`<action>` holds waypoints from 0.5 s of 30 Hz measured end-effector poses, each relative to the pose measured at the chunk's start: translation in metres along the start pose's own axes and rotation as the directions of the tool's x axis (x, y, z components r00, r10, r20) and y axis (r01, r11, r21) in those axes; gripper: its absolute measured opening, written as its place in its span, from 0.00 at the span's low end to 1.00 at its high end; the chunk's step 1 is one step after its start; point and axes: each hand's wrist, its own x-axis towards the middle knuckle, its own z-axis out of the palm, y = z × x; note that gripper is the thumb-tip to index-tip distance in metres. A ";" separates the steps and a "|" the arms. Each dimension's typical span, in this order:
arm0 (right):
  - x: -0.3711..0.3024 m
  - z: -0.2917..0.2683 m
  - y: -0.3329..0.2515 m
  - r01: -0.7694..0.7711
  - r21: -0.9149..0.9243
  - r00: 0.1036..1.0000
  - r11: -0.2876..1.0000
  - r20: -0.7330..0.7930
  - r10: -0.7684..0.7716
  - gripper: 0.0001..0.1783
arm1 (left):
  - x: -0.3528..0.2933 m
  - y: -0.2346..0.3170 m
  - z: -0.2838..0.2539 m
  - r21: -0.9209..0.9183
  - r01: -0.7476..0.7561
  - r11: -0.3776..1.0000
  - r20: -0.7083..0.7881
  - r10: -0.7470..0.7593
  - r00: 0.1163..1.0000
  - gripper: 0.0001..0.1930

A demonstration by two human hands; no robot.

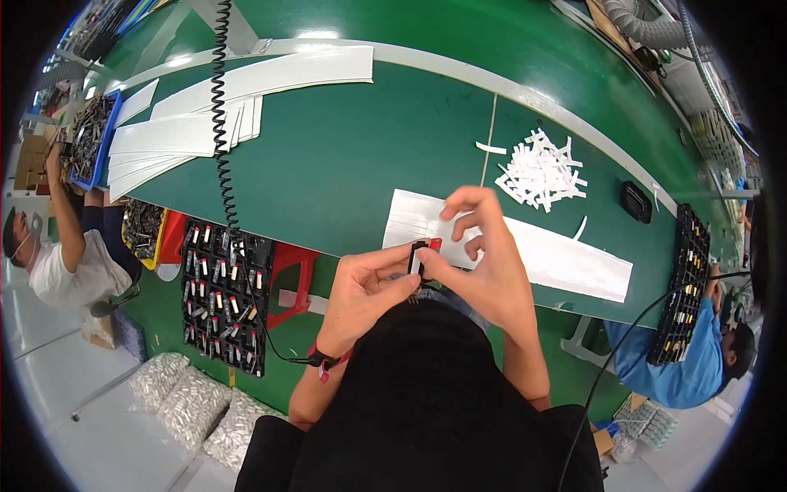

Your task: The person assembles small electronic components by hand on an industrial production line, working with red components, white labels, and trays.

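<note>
My left hand (361, 291) pinches a small black rectangular part (416, 259) between thumb and fingers, close to my body at the table's near edge. A red piece (435, 243) shows at the part's upper end. My right hand (496, 275) is at the right side of the part, its thumb against it. The other right fingers are raised, bent and apart, with nothing seen between them. Beneath both hands lies a long white sheet (574, 262), partly covered by them. Around my left wrist is a black band (321, 359) with a cord.
White strips (541, 172) lie heaped on the green table (344, 156). Paper sheets (164, 148) cover its left end. A coiled black cord (220, 107) hangs across. Black trays of small parts (221, 295) flank me; another (680, 287) stands right. Two people work nearby.
</note>
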 end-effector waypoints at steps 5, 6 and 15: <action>-0.010 -0.001 0.015 0.084 0.006 0.995 0.996 -0.058 -0.084 0.14 | 0.005 0.002 0.015 -0.021 -0.031 0.999 -0.141 0.028 0.990 0.19; -0.013 0.000 0.019 0.097 0.045 0.994 0.994 -0.058 -0.095 0.11 | 0.007 0.008 0.022 -0.024 -0.038 0.999 -0.160 0.033 0.987 0.19; -0.019 0.003 0.020 0.059 0.172 0.993 0.983 -0.111 -0.040 0.08 | 0.010 0.005 0.026 0.138 -0.124 0.983 -0.110 0.139 0.984 0.21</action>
